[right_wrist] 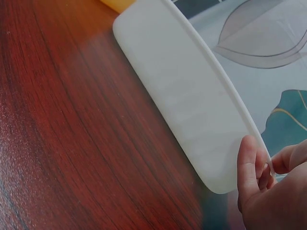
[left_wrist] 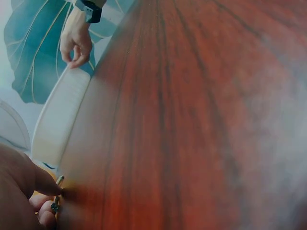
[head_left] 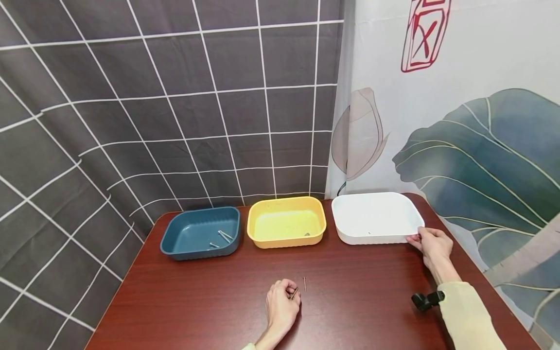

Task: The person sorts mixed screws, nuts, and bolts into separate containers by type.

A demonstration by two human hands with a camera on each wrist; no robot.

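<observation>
My left hand [head_left: 282,304] rests low over the middle of the table, pinching a screw [left_wrist: 55,206] between thumb and fingers. Just right of that hand a second screw [head_left: 305,284] lies on the tabletop. At the right, my right hand [head_left: 434,247] grips the near right corner of a white plastic tray [head_left: 372,239], thumb on one side of the rim and fingers on the other. In the right wrist view, the fingers [right_wrist: 247,163] lie against the tray's outer wall. A tiny dark piece [head_left: 369,233] shows inside the white tray.
A yellow tray [head_left: 280,242] stands in the middle of the back row, with a small grey piece [head_left: 307,234] in it. Left of it a blue tray [head_left: 192,254] holds several screws [head_left: 225,236]. Behind the brown table [head_left: 210,301] hang a grey grid curtain and a leaf-print cloth.
</observation>
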